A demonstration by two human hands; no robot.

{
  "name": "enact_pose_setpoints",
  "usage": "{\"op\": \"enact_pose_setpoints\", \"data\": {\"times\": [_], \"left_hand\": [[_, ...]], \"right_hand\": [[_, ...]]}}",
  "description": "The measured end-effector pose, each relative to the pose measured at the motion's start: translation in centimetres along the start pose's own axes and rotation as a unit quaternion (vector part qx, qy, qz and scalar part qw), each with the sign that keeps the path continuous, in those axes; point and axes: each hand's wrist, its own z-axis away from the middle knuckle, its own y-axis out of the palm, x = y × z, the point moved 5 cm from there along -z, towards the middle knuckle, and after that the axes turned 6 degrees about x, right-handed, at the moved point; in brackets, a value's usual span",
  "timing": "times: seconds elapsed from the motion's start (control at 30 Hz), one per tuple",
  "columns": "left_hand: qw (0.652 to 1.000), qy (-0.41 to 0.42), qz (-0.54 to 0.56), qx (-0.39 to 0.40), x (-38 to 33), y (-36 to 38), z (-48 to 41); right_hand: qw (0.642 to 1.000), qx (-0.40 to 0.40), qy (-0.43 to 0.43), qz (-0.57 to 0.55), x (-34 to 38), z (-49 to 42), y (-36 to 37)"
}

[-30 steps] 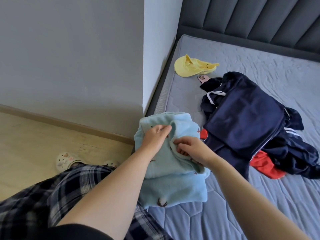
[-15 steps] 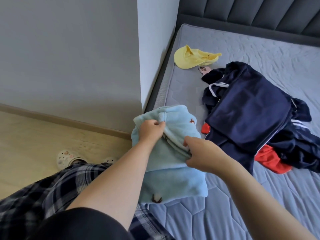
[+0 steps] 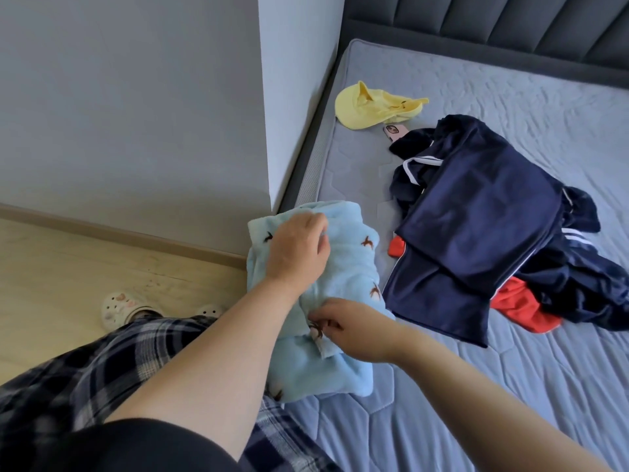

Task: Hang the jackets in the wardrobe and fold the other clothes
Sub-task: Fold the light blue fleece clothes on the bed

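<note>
A light blue fleece garment [image 3: 350,267] with small brown motifs lies folded at the near left corner of the bed. My left hand [image 3: 296,248] rests on its upper part with fingers curled onto the cloth. My right hand [image 3: 347,328] pinches a fold of the fleece lower down. To the right lies a heap of navy jackets [image 3: 476,212] with white stripes, over a red garment [image 3: 520,304]. A yellow garment [image 3: 371,105] lies farther up the bed.
The grey quilted mattress [image 3: 510,386] meets a dark padded headboard [image 3: 493,18] at the back. A grey wall corner [image 3: 265,114] stands just left of the bed. Below it are a wooden floor [image 3: 68,267] and my plaid trousers [image 3: 85,369] and white clogs [image 3: 119,306].
The fleece has been folded over and now lies flatter. My left hand moved down onto its upper part. My right hand moved down and toward me to a lower fold.
</note>
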Motion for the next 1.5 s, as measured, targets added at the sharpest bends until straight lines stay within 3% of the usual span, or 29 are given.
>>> {"op": "enact_pose_setpoints", "data": {"times": [0.1, 0.13, 0.17, 0.23, 0.27, 0.3, 0.37, 0.43, 0.53, 0.63, 0.7, 0.77, 0.83, 0.9, 0.97, 1.03, 1.13, 1.2, 1.33, 1.5], "left_hand": [[0.988, -0.036, 0.003, 0.152, 1.1, 2.4, 1.4], [0.976, -0.064, -0.014, 0.206, 1.8, 3.4, 2.1], [0.967, -0.077, -0.025, 0.240, 2.3, 4.1, 2.6], [0.961, -0.064, -0.038, 0.266, 2.6, 5.2, 2.9], [0.960, -0.063, -0.031, 0.270, 2.7, 5.4, 2.9], [0.960, -0.077, -0.016, 0.268, 3.0, 5.6, 2.8], [0.960, -0.141, -0.004, 0.241, 3.8, 5.7, 3.2], [0.946, -0.258, -0.031, 0.196, 4.8, 5.2, 4.1], [0.865, -0.472, 0.028, 0.169, 6.5, 4.5, 5.5], [0.779, -0.570, 0.173, 0.195, 8.0, 5.1, 6.3], [0.746, -0.580, 0.231, 0.233, 8.6, 5.7, 6.5], [0.739, -0.573, 0.241, 0.259, 9.1, 6.0, 6.6], [0.744, -0.568, 0.249, 0.249, 9.3, 6.1, 6.8], [0.752, -0.562, 0.256, 0.232, 9.4, 6.1, 7.1], [0.751, -0.557, 0.266, 0.237, 9.2, 6.2, 7.2], [0.740, -0.561, 0.281, 0.243, 9.0, 6.0, 7.3], [0.737, -0.559, 0.305, 0.225, 8.9, 5.6, 7.9], [0.743, -0.552, 0.324, 0.197, 9.2, 5.2, 7.8], [0.740, -0.544, 0.363, 0.157, 9.7, 4.0, 6.7], [0.716, -0.526, 0.448, 0.100, 8.7, 1.5, 6.3]], "right_hand": [[1.000, 0.004, -0.006, -0.027, -0.1, 0.6, -0.9], [0.997, -0.039, 0.012, -0.067, -0.4, 0.8, -2.2], [0.984, -0.131, 0.038, -0.110, -1.1, 1.1, -4.1], [0.913, -0.387, 0.075, -0.109, -2.6, 1.8, -7.6], [0.879, -0.464, 0.087, -0.059, -2.8, 1.9, -8.2], [0.876, -0.469, 0.108, 0.014, -2.7, 1.1, -7.9], [0.917, -0.339, 0.168, 0.127, -3.1, -1.9, -4.2], [0.933, -0.245, 0.232, 0.128, -4.5, -3.6, -0.5], [0.922, -0.251, 0.267, 0.127, -5.3, -4.5, 0.0], [0.916, -0.235, 0.290, 0.145, -4.5, -5.6, -0.5], [0.914, -0.219, 0.302, 0.158, -3.7, -5.8, 0.1], [0.919, -0.210, 0.288, 0.169, -3.6, -5.7, 0.0], [0.938, -0.246, 0.218, 0.115, -4.2, -5.3, -0.9], [0.934, -0.310, 0.157, -0.081, -6.0, -4.2, -2.4], [0.880, -0.324, 0.198, -0.284, -9.0, -2.6, -3.2], [0.869, -0.202, 0.248, -0.378, -10.6, -2.6, -2.4], [0.860, -0.048, 0.204, -0.465, -10.3, -3.3, -1.4], [0.866, -0.020, 0.186, -0.463, -9.2, -3.5, -2.0], [0.917, -0.099, 0.185, -0.339, -6.4, -3.8, -5.3], [0.950, -0.133, 0.145, -0.244, -1.4, -3.5, -8.7]]}}
